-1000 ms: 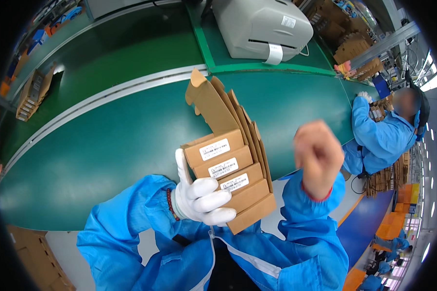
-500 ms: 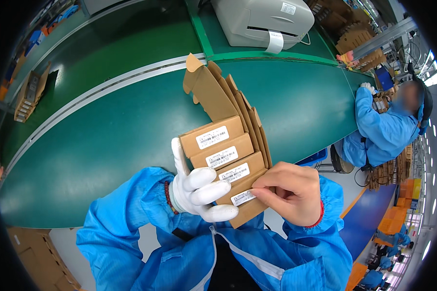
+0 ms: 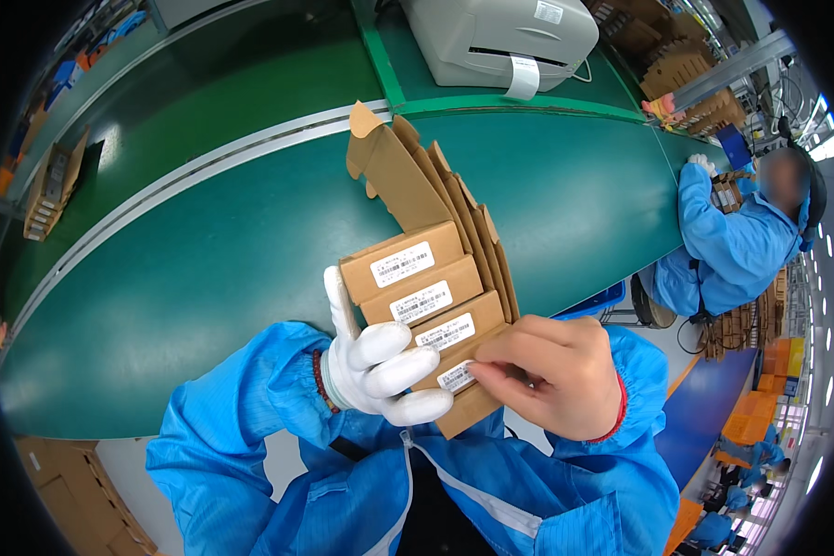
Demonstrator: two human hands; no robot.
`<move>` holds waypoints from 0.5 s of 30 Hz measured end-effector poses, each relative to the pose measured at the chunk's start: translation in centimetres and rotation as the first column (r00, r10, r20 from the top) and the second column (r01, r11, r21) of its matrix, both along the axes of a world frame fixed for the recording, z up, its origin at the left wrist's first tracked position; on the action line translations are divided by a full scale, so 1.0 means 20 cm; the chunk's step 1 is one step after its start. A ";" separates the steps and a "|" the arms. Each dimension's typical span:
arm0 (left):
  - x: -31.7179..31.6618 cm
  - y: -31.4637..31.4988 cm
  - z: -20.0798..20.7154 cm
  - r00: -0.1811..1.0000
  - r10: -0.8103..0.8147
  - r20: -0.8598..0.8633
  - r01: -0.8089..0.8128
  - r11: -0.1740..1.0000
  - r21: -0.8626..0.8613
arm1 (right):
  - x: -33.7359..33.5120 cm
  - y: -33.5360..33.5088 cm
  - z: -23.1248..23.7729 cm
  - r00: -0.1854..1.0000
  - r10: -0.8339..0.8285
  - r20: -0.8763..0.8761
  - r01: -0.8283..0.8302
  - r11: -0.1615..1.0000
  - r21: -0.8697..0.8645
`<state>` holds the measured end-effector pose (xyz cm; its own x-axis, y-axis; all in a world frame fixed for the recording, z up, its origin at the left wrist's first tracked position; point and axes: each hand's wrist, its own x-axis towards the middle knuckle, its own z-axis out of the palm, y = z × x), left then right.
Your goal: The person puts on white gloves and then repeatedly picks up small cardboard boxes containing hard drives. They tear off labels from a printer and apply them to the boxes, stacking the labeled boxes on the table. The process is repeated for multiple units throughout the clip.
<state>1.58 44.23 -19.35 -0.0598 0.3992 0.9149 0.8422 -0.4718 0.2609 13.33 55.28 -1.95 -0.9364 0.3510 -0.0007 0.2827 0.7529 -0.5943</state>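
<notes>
My left hand (image 3: 372, 372), in a white glove, grips a row of several small brown cardboard boxes (image 3: 447, 243) from the left side. Their open lids (image 3: 406, 185) fan out toward the far side. Each box carries a white printed label on its front face. Bare, with thumb and forefinger pinched together, my right hand (image 3: 556, 378) is at the right end of the label (image 3: 454, 375) on the nearest box. Its fingertips cover that end of the label. The boxes are held tilted above the near edge of the green table.
The green table (image 3: 204, 306) spans the front. A grey label printer (image 3: 505, 37) with a strip hanging out stands at the back. At the far left lies an open carton of boxes (image 3: 51, 190). To the right sits a co-worker in blue (image 3: 737, 236). Large cartons (image 3: 74, 491) stand lower left.
My right fingers have shifted slightly left and up along the nearest label, showing less of its right end. My left hand and the boxes have barely moved.
</notes>
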 end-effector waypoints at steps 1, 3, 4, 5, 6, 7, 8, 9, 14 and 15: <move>0.01 0.00 -0.01 1.000 0.021 0.006 -0.021 1.000 0.007 | -0.02 0.00 0.01 1.000 -0.007 0.030 0.008 1.000 -0.011; 0.03 0.00 -0.04 0.998 0.054 0.019 -0.055 0.998 0.032 | -0.05 0.03 0.03 0.997 -0.052 0.060 0.047 0.995 0.090; 0.03 0.00 -0.05 0.999 0.045 0.024 -0.046 0.998 0.041 | -0.07 0.05 0.04 0.994 -0.078 0.074 0.067 0.987 0.145; 0.03 0.00 -0.06 0.999 0.038 0.029 -0.040 0.998 0.048 | -0.08 0.09 0.05 0.991 -0.104 0.090 0.091 0.987 0.134; 0.03 0.00 -0.05 0.999 0.038 0.026 -0.040 0.998 0.055 | -0.09 0.17 0.05 0.987 -0.123 0.098 0.111 0.986 0.122; 0.02 -0.01 -0.04 0.999 0.042 0.019 -0.042 0.999 0.031 | -0.13 0.27 0.02 0.981 -0.162 -0.104 0.175 0.977 0.124; 0.02 -0.03 -0.02 0.999 0.041 0.012 -0.041 0.999 0.007 | -0.16 0.43 -0.02 0.929 -0.298 -0.220 0.340 0.921 0.190; 0.01 -0.04 -0.01 0.999 0.039 0.003 -0.039 0.999 -0.018 | -0.21 0.64 -0.09 0.873 -0.312 -0.374 0.401 0.896 0.189; -0.01 0.00 0.00 0.997 -0.059 -0.040 0.059 0.998 0.011 | -0.25 1.42 -0.54 0.869 -0.279 -0.409 0.360 0.923 0.136; -0.02 0.00 -0.01 0.998 -0.047 -0.043 0.047 0.999 0.008 | -0.30 1.43 -0.60 0.823 -0.328 -0.463 0.404 0.912 0.072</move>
<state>1.22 44.21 -19.50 -0.0020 0.3927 0.9196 0.8294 -0.5131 0.2210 7.36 83.87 -13.95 -0.6295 0.6274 0.4583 0.3000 0.7404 -0.6015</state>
